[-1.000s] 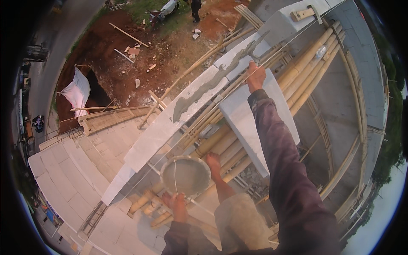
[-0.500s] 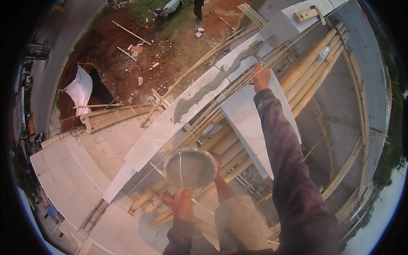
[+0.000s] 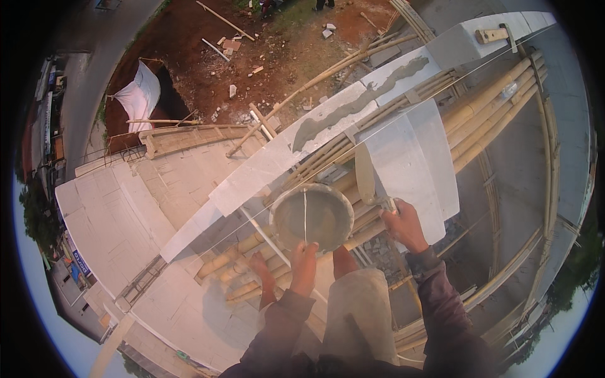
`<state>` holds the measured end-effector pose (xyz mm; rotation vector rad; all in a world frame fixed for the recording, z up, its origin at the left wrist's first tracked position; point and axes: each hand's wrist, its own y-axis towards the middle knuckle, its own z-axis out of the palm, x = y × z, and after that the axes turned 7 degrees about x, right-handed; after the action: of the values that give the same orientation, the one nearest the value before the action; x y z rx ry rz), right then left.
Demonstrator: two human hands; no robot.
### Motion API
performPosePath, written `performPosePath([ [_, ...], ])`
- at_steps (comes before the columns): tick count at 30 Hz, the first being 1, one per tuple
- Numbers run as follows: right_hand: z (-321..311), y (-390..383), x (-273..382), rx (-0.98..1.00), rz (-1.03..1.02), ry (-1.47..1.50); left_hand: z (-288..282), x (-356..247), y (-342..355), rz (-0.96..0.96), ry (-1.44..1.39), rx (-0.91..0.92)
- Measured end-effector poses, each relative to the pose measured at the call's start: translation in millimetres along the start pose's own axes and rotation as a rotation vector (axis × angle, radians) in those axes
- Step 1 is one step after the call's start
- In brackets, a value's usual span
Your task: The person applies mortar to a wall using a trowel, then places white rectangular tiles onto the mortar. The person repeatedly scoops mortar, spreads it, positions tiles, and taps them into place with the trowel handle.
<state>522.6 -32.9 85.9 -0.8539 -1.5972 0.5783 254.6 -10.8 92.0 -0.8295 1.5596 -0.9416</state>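
Note:
My left hand [image 3: 305, 269] is closed on the pale, thin handle of a round bucket [image 3: 345, 208], and the handle crosses over the bucket's mouth. Wet grey mortar [image 3: 290, 220] lies inside it. To the right, my right hand [image 3: 404, 228] grips a trowel [image 3: 364, 173], whose blade points up and away, just right of the bucket's rim. Ahead of both hands runs a wall top of pale blocks [image 3: 252, 183], with a rough strip of mortar [image 3: 343, 116] along it. Beside the trowel a large white block [image 3: 409, 157] rests across the bamboo poles.
A taut string [image 3: 239, 222] runs along the wall. My bare feet [image 3: 259, 271] are on bamboo poles [image 3: 217, 264] over a drop. A wooden-handled hammer [image 3: 493, 35] sits on a block at the far right. Beyond the wall, red ground [image 3: 208, 69] lies far below.
My right hand has come back from the wall toward the bucket, bringing the trowel into plain sight. My left hand stays on the bucket's handle. The whole view has shifted somewhat.

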Motion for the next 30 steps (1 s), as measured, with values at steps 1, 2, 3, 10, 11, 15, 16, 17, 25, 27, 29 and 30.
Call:
performPosePath([
  [1,7.8,-16.1,-13.0,0.054,0.053,-0.141,1.4,-1.5,-1.9,0.014,0.054,0.014],
  [2,17.2,-25.3,-23.0,0.115,0.011,-0.223,2.7,-1.0,-7.8,0.013,0.035,0.038],
  [3,25.8,-28.4,-30.2,0.154,-0.020,-0.315,6.2,-2.4,-9.2,0.030,0.034,0.058],
  [10,102.2,30.9,-20.4,0.171,0.102,-0.577,36.2,-22.4,-27.3,0.150,0.164,0.120],
  [11,108.0,36.2,-17.6,0.128,0.095,-0.594,38.9,-25.9,-25.6,0.132,0.151,0.129],
  [15,101.5,3.3,-30.3,0.094,0.160,-0.627,44.0,-33.1,-13.9,0.108,0.144,0.160],
  [16,97.9,-12.0,-37.6,0.075,0.120,-0.618,45.5,-32.2,-12.6,0.111,0.160,0.154],
  [17,90.9,-27.1,-46.2,0.051,0.079,-0.611,48.2,-31.3,-10.5,0.095,0.128,0.173],
  [25,50.8,-38.6,-93.9,-0.078,-0.135,-0.543,66.2,-40.7,-2.8,0.133,0.100,0.145],
  [27,39.9,-35.6,-97.3,-0.069,-0.148,-0.517,69.8,-43.7,-3.1,0.121,0.060,0.162],
  [29,29.7,-31.3,-98.1,-0.109,-0.222,-0.554,73.9,-45.0,-3.9,0.101,0.046,0.157],
  [30,25.2,-27.9,-97.7,-0.133,-0.262,-0.572,75.9,-46.2,-3.0,0.097,0.044,0.149],
])
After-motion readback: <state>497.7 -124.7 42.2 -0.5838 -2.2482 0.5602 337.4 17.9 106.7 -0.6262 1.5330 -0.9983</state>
